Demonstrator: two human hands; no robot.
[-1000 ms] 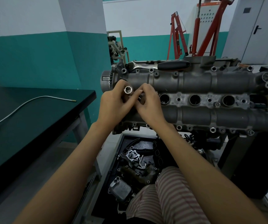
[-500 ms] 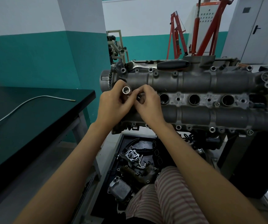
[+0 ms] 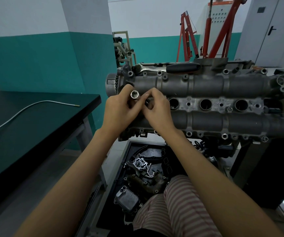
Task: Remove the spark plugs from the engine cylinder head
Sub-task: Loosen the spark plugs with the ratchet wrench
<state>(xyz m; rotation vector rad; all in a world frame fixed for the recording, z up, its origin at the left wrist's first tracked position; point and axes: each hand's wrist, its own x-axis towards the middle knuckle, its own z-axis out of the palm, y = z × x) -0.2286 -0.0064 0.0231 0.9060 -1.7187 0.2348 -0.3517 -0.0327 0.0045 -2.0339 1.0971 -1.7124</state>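
Note:
The grey engine cylinder head (image 3: 206, 86) lies across the middle of the head view, with three open spark plug wells (image 3: 205, 104) in a row along it. At its left end my left hand (image 3: 120, 110) grips a shiny metal socket (image 3: 135, 95), open end facing me. My right hand (image 3: 156, 108) is close beside it, fingers curled and pinching at something small between the two hands, which the fingers hide. The leftmost well is covered by my hands.
A ratchet with a black handle (image 3: 182, 67) lies on top of the head. A dark workbench (image 3: 26, 134) with a thin metal tube (image 3: 35, 106) stands to the left. A black tray of engine parts (image 3: 137, 177) sits on the floor below. Red hoists (image 3: 189, 36) stand behind.
Both hands stay together at the left end of the head. The socket's open end has shifted very slightly; the fingers have moved a little.

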